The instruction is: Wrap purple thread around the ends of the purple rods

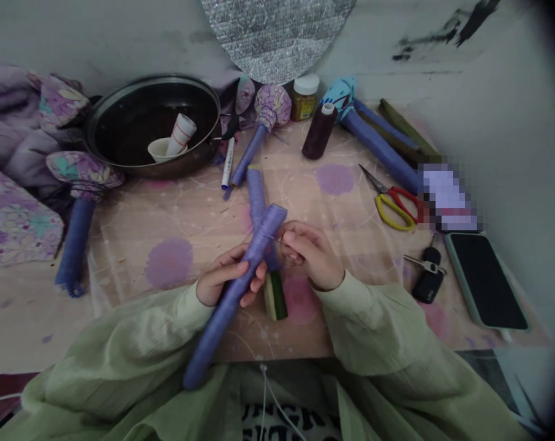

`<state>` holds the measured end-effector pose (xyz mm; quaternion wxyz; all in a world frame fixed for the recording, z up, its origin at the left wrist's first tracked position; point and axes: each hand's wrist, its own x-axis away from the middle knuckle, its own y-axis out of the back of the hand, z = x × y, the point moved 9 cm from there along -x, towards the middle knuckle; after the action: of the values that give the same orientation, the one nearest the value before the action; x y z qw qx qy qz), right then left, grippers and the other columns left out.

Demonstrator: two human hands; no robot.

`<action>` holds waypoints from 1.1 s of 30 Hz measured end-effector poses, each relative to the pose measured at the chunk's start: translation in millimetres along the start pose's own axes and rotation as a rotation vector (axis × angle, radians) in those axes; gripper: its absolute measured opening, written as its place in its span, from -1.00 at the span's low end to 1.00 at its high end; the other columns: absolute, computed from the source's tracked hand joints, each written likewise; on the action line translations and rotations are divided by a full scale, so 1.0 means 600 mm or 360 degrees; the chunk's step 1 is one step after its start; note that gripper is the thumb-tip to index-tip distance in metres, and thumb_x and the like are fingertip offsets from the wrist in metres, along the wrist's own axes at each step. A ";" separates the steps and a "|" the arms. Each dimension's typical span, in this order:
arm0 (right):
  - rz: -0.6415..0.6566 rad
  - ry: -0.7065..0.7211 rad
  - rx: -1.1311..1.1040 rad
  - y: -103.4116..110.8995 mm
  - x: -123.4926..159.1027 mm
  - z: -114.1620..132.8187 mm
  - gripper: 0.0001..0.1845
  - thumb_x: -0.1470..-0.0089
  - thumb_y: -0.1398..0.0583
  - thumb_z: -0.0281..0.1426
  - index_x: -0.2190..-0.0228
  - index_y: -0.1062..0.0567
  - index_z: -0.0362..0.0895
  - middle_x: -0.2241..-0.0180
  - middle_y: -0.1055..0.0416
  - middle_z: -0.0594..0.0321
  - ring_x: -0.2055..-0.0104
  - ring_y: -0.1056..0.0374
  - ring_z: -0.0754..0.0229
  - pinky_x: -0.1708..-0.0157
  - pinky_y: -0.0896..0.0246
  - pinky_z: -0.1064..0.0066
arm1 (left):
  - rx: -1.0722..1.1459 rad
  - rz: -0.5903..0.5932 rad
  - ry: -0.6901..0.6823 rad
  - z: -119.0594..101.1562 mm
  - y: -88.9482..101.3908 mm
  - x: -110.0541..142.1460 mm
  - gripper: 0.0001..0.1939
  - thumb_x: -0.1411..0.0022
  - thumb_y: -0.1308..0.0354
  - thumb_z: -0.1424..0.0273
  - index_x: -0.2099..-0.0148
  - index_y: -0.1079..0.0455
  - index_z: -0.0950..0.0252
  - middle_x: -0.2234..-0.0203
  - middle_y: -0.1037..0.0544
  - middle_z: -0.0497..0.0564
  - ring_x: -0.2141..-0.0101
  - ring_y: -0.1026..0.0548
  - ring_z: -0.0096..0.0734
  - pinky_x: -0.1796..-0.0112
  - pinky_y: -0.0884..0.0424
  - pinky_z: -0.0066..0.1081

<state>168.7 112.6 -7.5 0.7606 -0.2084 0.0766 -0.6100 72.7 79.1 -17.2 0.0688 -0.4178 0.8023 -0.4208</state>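
A stick wound in purple thread [241,282] slants across the middle, its upper end away from me. My left hand [234,275] is wrapped round its middle. Close to the stick's upper end, my right hand [307,248] is closed in a pinch on what looks like a thin thread, hardly visible at the fingertips. Behind the held stick lies another purple-wrapped stick [256,193], partly hidden by it. Under my hands on the table, a short green and pale piece [276,297] sticks out.
A black pan [135,122] holding paper cups stands at the back left. Cloth-headed wrapped sticks [78,239] lie around. A marker [228,164], dark thread spool [320,131], lidded jar [305,98], scissors [394,205], keys [428,269] and phone [486,282] lie on the table.
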 end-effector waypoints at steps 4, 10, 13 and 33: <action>-0.0002 0.0045 0.0166 -0.002 0.001 0.011 -0.65 0.18 -0.32 -0.14 0.59 -0.41 -0.16 0.70 -0.20 0.44 0.68 -0.01 0.45 0.67 0.14 0.52 | 0.0063 0.0024 0.0034 0.000 -0.001 -0.001 -0.66 -0.05 -0.24 0.39 0.09 -0.37 0.35 0.50 -0.38 -0.04 0.58 -0.35 -0.56 0.72 -0.29 -0.65; -0.0034 0.0161 0.0222 -0.001 0.006 0.023 -0.70 0.15 -0.31 -0.19 0.61 -0.41 -0.15 0.70 -0.20 0.44 0.66 -0.03 0.43 0.66 0.10 0.51 | 0.0019 -0.0034 -0.0006 -0.005 0.002 -0.002 -0.69 -0.05 -0.24 0.40 0.12 -0.37 0.37 0.49 -0.38 -0.05 0.57 -0.34 -0.58 0.73 -0.27 -0.66; -0.0059 0.0239 0.0244 0.001 0.009 0.030 -0.73 0.12 -0.30 -0.24 0.61 -0.41 -0.15 0.68 -0.23 0.42 0.65 -0.04 0.43 0.64 0.08 0.50 | -0.0038 -0.0082 -0.0039 -0.009 0.004 -0.004 -0.75 -0.04 -0.26 0.42 0.20 -0.37 0.38 0.48 -0.40 -0.04 0.58 -0.34 -0.59 0.74 -0.27 -0.67; -0.0116 0.0279 0.0254 0.007 0.011 0.034 -0.77 0.11 -0.29 -0.27 0.61 -0.42 -0.14 0.70 -0.19 0.44 0.65 -0.01 0.42 0.62 0.06 0.48 | 0.0132 0.0061 0.0108 0.000 -0.004 0.003 -0.69 -0.06 -0.23 0.43 0.10 -0.40 0.35 0.48 -0.40 -0.05 0.63 -0.30 -0.64 0.79 -0.23 -0.71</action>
<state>181.9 111.6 10.3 0.7425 -0.0956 0.0864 -0.6573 73.2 77.0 -15.2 0.0669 -0.3846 0.7939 -0.4662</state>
